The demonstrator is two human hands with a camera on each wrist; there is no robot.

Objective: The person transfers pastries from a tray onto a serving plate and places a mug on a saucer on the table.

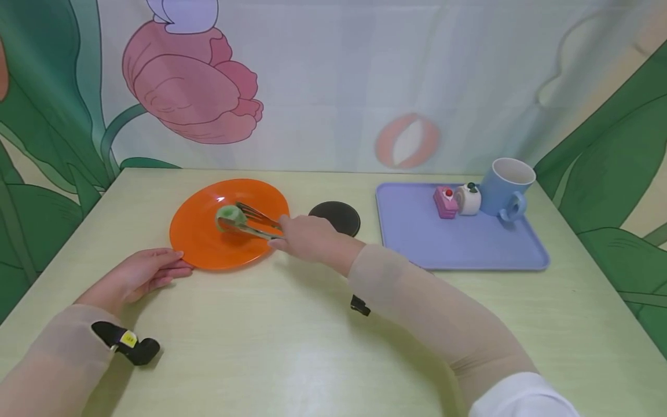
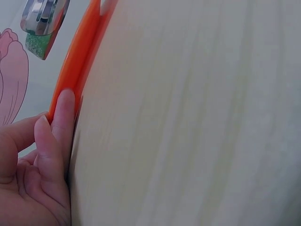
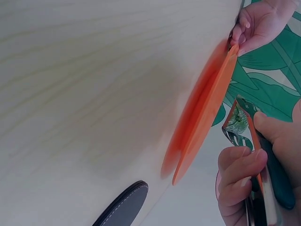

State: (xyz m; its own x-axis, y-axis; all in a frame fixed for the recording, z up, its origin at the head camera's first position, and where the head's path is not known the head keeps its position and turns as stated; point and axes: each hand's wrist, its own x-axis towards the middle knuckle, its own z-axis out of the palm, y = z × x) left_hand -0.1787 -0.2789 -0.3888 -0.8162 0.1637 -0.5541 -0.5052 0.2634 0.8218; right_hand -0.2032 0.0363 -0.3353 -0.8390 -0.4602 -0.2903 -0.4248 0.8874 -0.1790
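One part-hidden green piece [image 1: 231,213], perhaps food

We have room to pass over the near table [image 1: 260,347] between the forearms, and over the front of the purple tray [image 1: 458,249]. The right hand [image 1: 312,237] and forearm bar our way from the orange plate [image 1: 190,231], while the mug [image 1: 494,194], pink cake [image 1: 445,204] and white roll [image 1: 470,201] block the tray's back right.

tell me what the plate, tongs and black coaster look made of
Plate: probably hard plastic, glossy, with a bright highlight on its smooth orange surface. Tongs: likely polished metal heads, shiny with reflections; the smooth, dark handle may be plastic. Coaster: fairly matte leather or imitation (I can't tell which), judging by the pale stitching along its edge.
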